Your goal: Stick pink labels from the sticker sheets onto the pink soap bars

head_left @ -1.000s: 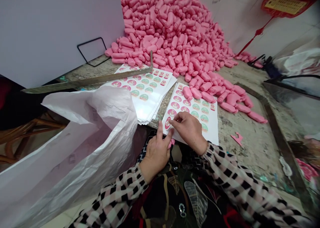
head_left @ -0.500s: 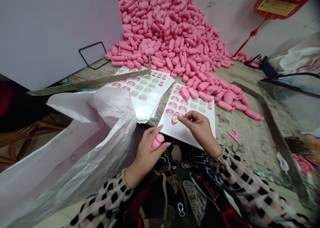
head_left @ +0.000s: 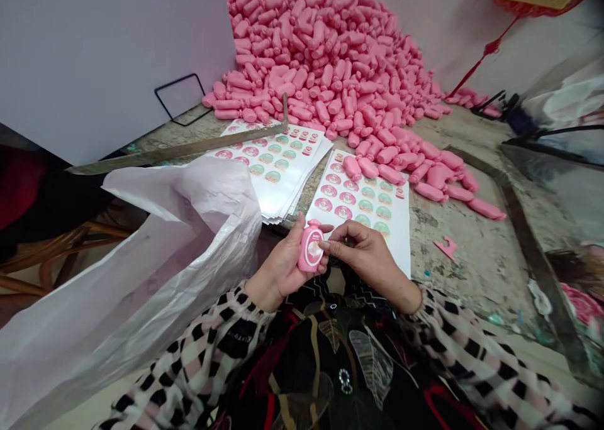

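My left hand (head_left: 278,273) is closed round a small pink plastic bottle (head_left: 304,261), its front turned up towards me. An oval pink-and-white sticker (head_left: 313,244) lies against that front. My right hand (head_left: 370,257) pinches with thumb and forefinger at the sticker's right edge, touching the bottle. Just beyond my hands, on the table edge, is a sheet of round pink and green stickers (head_left: 397,254). Some pink bottles rest on its far edge. To its left lies a stack of similar sheets (head_left: 271,207).
A large heap of pink bottles (head_left: 325,53) covers the back of the table. An angled metal bar (head_left: 174,151) lies across the stack. A white plastic bag (head_left: 189,248) hangs open at left. A pink scrap (head_left: 446,248) and another metal bar (head_left: 523,241) are at right.
My right hand has carried the sticker from above the sheet leftwards to the bottle. My left hand has turned the bottle front up and moved slightly right and up.
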